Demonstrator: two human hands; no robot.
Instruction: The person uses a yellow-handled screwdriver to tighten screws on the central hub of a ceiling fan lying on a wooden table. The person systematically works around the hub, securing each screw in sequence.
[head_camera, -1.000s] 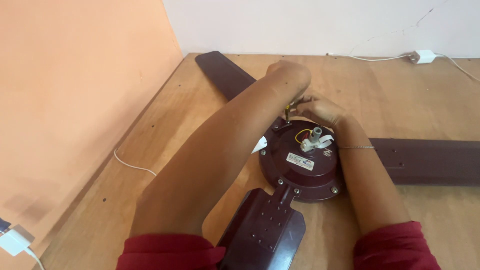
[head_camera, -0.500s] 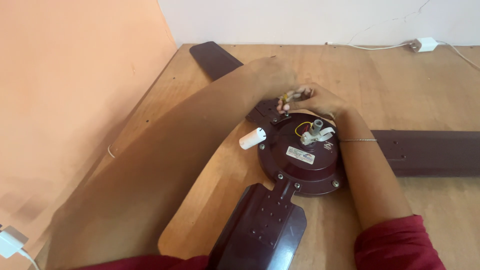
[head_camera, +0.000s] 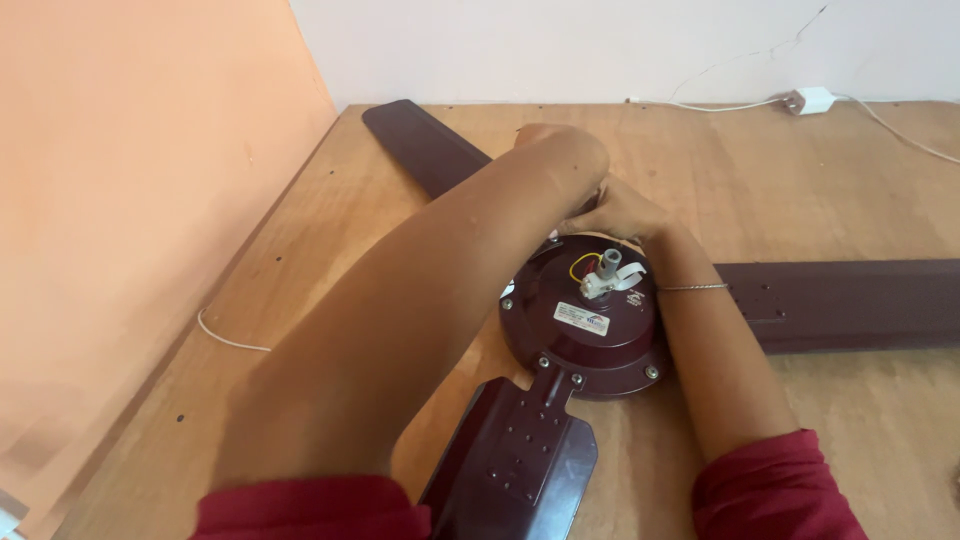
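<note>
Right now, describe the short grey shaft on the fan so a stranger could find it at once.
Start at the dark maroon ceiling fan lying on the wooden floor. Its round motor housing sits where the three blades meet. The grey shaft stands at the centre, beside the yellow wire, the only pale metal stub there.

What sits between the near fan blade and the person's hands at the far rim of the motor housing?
In the head view, the round maroon motor housing lies between them, with its grey centre shaft, a label and yellow wiring. The near blade bolts to its front; both hands meet behind it.

Left hand (head_camera: 560, 150) hides its own fingers behind the wrist; the long dark-maroon fan blade (head_camera: 850, 305) runs off the right edge.
</note>
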